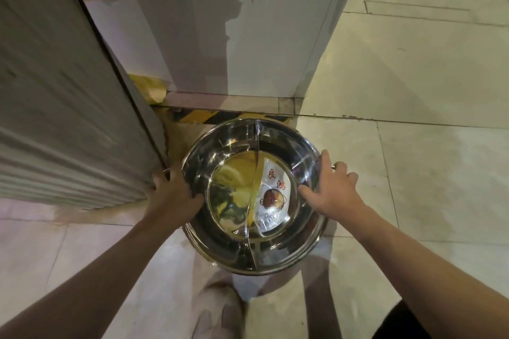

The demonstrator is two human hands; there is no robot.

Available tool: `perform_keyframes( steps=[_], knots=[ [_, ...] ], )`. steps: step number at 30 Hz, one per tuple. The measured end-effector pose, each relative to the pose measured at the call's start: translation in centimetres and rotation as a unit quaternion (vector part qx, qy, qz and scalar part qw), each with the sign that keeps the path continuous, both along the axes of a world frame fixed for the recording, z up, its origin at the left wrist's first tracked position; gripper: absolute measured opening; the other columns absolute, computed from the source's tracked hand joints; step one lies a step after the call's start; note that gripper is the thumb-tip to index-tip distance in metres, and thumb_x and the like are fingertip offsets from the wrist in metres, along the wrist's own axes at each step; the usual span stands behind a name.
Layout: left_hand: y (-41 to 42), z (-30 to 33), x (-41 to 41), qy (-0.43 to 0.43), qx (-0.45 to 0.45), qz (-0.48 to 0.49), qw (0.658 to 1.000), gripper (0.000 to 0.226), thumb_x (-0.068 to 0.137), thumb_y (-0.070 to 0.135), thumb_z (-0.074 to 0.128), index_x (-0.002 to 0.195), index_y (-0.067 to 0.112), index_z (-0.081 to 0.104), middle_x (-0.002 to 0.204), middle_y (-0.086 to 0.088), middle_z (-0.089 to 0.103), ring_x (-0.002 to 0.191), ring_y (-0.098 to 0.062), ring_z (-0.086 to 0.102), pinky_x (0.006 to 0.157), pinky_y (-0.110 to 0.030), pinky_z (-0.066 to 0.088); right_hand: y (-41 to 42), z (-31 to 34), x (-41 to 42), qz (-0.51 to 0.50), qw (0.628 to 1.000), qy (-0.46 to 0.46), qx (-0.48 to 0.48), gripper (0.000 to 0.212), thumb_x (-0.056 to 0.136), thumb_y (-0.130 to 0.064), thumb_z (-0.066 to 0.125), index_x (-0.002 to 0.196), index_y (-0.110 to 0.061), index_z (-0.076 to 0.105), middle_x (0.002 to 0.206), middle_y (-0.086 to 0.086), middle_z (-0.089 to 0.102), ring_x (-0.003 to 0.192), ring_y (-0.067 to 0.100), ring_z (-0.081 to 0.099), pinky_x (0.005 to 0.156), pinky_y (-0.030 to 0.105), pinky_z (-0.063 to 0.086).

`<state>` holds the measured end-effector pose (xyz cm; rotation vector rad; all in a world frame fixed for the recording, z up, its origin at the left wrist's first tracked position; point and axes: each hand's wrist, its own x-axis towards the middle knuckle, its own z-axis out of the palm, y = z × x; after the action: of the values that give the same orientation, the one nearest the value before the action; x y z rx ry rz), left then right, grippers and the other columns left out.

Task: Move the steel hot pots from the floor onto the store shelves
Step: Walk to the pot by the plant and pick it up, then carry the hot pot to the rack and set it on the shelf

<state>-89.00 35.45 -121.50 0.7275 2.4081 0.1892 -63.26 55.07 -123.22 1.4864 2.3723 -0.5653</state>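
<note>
Left hand [172,195]: curled over the left rim of the round, shiny stainless-steel hot pot [254,195], thumb hooked inside the wall, fingers wrapped down the outside next to a small ring handle.
Right hand [330,187]: clamped on the right rim of the same pot, thumb reaching inside toward the base, fingers spread over the outer edge by the ring handle on that side.
Grip: both hands closed around the rim on opposite sides, forearms reaching forward and down.
Pot position: held between the hands above the pale tiled floor [413,146], in front of the legs; possibly the top pot of a nested stack, since more steel rims show below the near edge, though reflections make that hard to judge.
Pot interior: split into two halves by a curved steel divider [256,173] running from far rim to near rim.
Label: round white paper sticker [274,198] with red characters and a picture of a pot, lying on the base of the right half.
Left half: bare mirrored steel, showing yellowish reflections.
Left surroundings: grey ribbed shutter-like panel [55,104] just beside the left hand, knuckles close to or touching its lower corner.
Ahead: pale glossy wall panel [206,22] with orange markings near its top.
Floor strip: black-and-yellow hazard tape [209,116] along the foot of that panel, just beyond the far rim of the pot.
</note>
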Motion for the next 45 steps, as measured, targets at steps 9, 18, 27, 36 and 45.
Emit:
perform_keyframes(
  steps=[9, 18, 27, 36, 45],
  knots=[
    [1.3, 4.6, 0.7, 0.022, 0.017, -0.003, 1.0, 0.074, 0.084, 0.047, 0.065, 0.146, 0.021, 0.034, 0.144, -0.02, 0.03, 0.123, -0.053, 0.041, 0.106, -0.056, 0.037, 0.0, 4.3, 1.3, -0.063, 0.998, 0.028, 0.003, 0.102, 0.083, -0.073, 0.056, 0.158, -0.027, 0.005, 0.138, 0.021, 0.033, 0.127, 0.048, 0.03, 0.094, 0.054, 0.045],
    [4.9, 25.9, 3.2, 0.02, 0.048, -0.059, 0.997, 0.066, 0.086, 0.046, 0.063, 0.144, 0.024, 0.041, 0.144, -0.019, 0.044, 0.132, -0.041, 0.041, 0.109, -0.047, 0.035, 1.4, 25.4, 5.5, -0.099, 0.995, 0.022, 0.0, 0.108, 0.078, -0.083, 0.05, 0.159, -0.028, 0.004, 0.147, 0.023, 0.027, 0.134, 0.053, 0.023, 0.103, 0.062, 0.038],
    [6.7, 58.4, 7.0, 0.078, 0.112, -0.071, 0.988, 0.057, 0.085, 0.062, 0.054, 0.127, 0.024, 0.049, 0.107, -0.003, 0.05, 0.126, -0.041, 0.043, 0.102, -0.052, 0.042, 3.3, 59.2, 9.9, -0.097, 0.991, 0.077, 0.054, 0.092, 0.076, -0.083, 0.047, 0.148, -0.03, 0.025, 0.129, 0.021, 0.04, 0.122, 0.05, 0.036, 0.097, 0.053, 0.038],
    [5.0, 85.8, 9.2, 0.057, 0.124, -0.075, 0.988, 0.07, 0.081, 0.072, 0.055, 0.126, 0.018, 0.054, 0.129, -0.02, 0.054, 0.115, -0.041, 0.056, 0.098, -0.047, 0.051, 2.4, 87.2, 12.8, -0.061, 0.988, 0.068, 0.126, 0.086, 0.077, -0.084, 0.041, 0.137, -0.022, 0.041, 0.119, 0.02, 0.048, 0.117, 0.045, 0.041, 0.09, 0.049, 0.038],
    [4.3, 103.7, 7.4, 0.123, 0.21, -0.111, 0.964, 0.066, 0.086, 0.056, 0.062, 0.129, 0.006, 0.052, 0.096, -0.005, 0.066, 0.071, -0.018, 0.066, 0.072, -0.041, 0.062, 0.0, 104.0, 12.3, 0.015, 0.975, 0.13, 0.181, 0.06, 0.084, -0.071, 0.048, 0.126, -0.029, 0.053, 0.078, -0.018, 0.04, 0.111, 0.037, 0.052, 0.095, 0.05, 0.041]
  ],
)
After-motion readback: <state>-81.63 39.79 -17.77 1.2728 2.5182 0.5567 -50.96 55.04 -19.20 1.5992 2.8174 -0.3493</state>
